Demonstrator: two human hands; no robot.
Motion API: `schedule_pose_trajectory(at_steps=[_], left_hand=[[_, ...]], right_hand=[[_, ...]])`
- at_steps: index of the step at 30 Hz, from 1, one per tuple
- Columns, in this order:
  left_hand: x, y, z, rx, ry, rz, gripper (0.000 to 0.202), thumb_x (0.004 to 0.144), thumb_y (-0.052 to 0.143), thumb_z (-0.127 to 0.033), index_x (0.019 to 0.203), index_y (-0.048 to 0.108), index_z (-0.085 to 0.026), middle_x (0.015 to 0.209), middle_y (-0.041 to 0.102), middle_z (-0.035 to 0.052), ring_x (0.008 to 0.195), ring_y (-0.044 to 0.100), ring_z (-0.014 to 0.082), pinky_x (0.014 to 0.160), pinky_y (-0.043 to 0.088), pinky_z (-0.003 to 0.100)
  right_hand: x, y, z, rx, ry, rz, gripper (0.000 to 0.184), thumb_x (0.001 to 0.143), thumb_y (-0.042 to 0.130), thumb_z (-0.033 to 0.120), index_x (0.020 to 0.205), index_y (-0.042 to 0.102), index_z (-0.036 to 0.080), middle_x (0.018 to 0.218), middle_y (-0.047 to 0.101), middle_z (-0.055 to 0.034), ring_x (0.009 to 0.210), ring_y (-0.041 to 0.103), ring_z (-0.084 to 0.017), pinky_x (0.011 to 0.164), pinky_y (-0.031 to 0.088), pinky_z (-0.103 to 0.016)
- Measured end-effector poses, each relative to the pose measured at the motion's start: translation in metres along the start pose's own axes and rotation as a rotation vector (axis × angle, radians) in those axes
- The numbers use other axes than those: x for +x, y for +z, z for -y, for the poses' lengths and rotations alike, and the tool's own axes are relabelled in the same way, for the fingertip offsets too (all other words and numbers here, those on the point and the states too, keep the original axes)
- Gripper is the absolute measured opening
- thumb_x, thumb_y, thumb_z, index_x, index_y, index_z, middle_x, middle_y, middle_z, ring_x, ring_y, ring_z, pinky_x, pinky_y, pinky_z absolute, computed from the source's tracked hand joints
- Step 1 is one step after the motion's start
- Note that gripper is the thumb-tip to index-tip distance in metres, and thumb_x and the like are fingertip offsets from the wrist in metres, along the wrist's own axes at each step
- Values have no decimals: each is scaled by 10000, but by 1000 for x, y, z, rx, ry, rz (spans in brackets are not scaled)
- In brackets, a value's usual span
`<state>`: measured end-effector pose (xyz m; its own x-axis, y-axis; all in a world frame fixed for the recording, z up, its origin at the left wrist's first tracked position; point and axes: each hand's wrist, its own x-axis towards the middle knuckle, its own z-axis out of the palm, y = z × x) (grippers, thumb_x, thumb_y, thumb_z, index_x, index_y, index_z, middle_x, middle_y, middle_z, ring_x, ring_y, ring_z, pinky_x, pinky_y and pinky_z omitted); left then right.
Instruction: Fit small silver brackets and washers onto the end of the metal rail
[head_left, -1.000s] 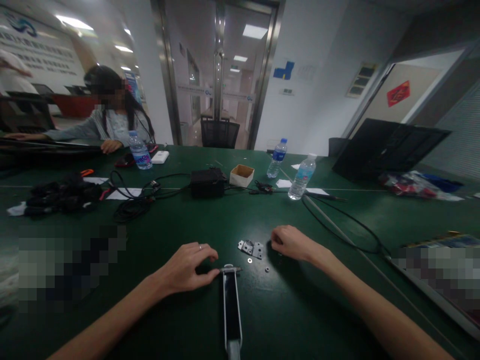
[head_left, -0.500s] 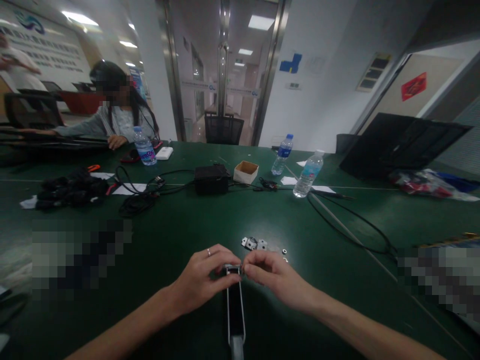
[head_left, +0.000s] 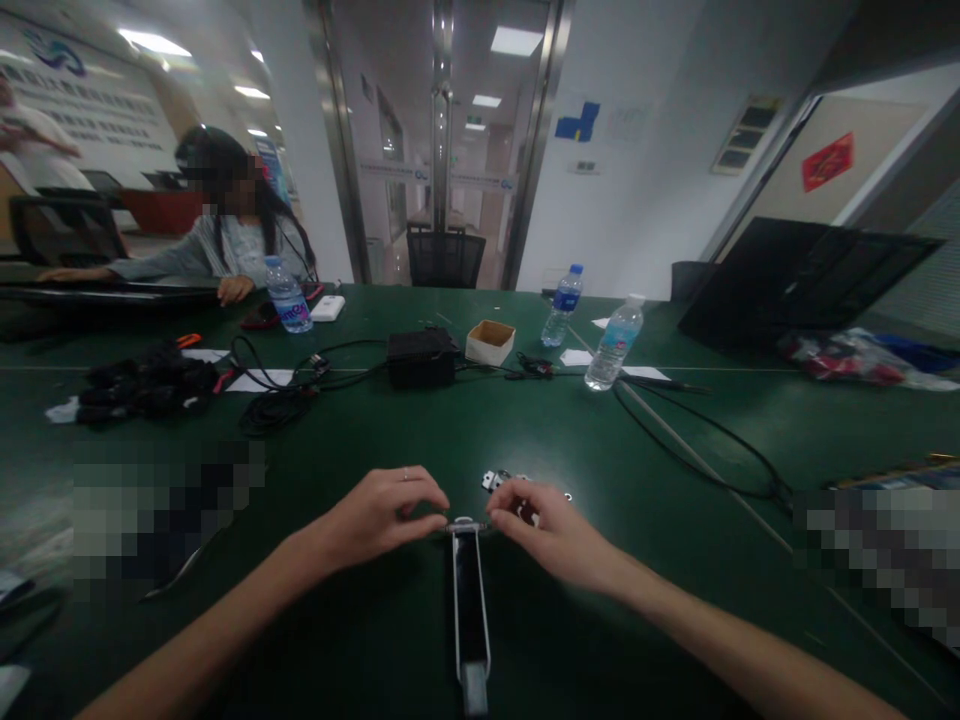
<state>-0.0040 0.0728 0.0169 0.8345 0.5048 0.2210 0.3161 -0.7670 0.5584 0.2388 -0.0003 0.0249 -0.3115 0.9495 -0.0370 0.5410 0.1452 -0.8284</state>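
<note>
A long narrow frame with pale metal edges and a dark inside (head_left: 471, 590) lies lengthwise before me, a grey end piece (head_left: 474, 690) nearest my body. Across its far end sits a thin metal rod (head_left: 466, 527), too small to make out well. My left hand (head_left: 386, 512), a ring on one finger, is at the rod's left end with thumb and forefinger curled and a gap between them. At the right end, my right hand (head_left: 551, 525) pinches the rod between thumb and forefinger. Small metal plates (head_left: 491, 481) lie just beyond, partly hidden by my right hand.
Across the green table stand a black box (head_left: 421, 358), an open small carton (head_left: 490, 343), and water bottles (head_left: 616, 345). Cables (head_left: 277, 405) and a dark heap (head_left: 146, 380) lie left. A monitor (head_left: 795, 290) stands right. Another person (head_left: 240, 230) sits at the far left.
My left hand has moved left, off the frame's far end, its thumb and forefinger parting. That end now shows more plainly. My right hand has shifted slightly up and covers more small parts.
</note>
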Motion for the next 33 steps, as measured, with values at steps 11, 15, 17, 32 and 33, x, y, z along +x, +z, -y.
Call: schedule_pose_trajectory(at_steps=[11, 15, 17, 32, 33], left_hand=[[3, 0, 3, 100, -182, 240, 129, 876, 607, -197, 973, 691, -183, 854, 650, 13, 749, 589, 156, 629, 417, 233], [2, 2, 4, 47, -196, 220, 137, 877, 609, -236, 969, 701, -194, 839, 656, 2, 719, 583, 147, 616, 421, 228], [2, 3, 5, 13, -213, 222, 140, 876, 611, -243, 971, 701, -193, 840, 663, 0, 711, 588, 142, 612, 433, 224], [2, 2, 0, -130, -297, 219, 136, 878, 602, -240, 953, 699, -179, 792, 666, -8, 635, 598, 115, 545, 466, 189], [2, 2, 0, -134, -298, 219, 135, 879, 602, -240, 952, 699, -180, 798, 669, -7, 642, 602, 117, 547, 468, 190]], right_hand=[[4, 4, -17, -427, -25, 82, 120, 894, 550, 215, 932, 651, 164, 903, 616, -51, 841, 546, -175, 747, 446, -326], [6, 5, -18, -398, -44, 83, 134, 911, 540, 237, 915, 654, 167, 887, 613, -43, 821, 546, -165, 728, 447, -318], [5, 5, -16, -406, -44, 81, 132, 911, 544, 241, 913, 652, 166, 891, 615, -45, 830, 547, -169, 731, 446, -322], [19, -16, -42, -613, -92, -46, 312, 961, 450, 262, 1227, 603, 207, 1204, 590, -107, 1066, 512, -245, 868, 453, -404], [21, -17, -45, -615, -106, -27, 321, 969, 433, 264, 1241, 597, 215, 1213, 597, -99, 1083, 510, -244, 884, 443, -412]])
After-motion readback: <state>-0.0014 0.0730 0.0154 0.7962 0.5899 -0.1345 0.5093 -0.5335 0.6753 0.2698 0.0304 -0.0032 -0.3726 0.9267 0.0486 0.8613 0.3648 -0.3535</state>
